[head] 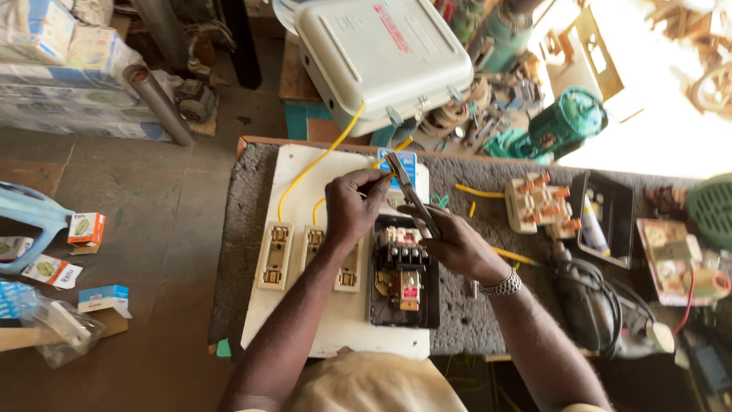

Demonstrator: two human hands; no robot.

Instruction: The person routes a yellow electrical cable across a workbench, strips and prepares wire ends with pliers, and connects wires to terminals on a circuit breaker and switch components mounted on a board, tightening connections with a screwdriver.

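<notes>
A small blue-and-white printed card pack lies on the white board just beyond the pinching fingertips. Far left of the hands, on the floor, sit a small orange-and-white carton, a flat white carton with red edge and a blue-topped carton. A red label marks the grey metal box lid beyond.

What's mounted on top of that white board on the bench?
On the white board: three cream fuse holders, a black-cased contactor unit and yellow wire. The left hand covers part of the middle holder.
</notes>
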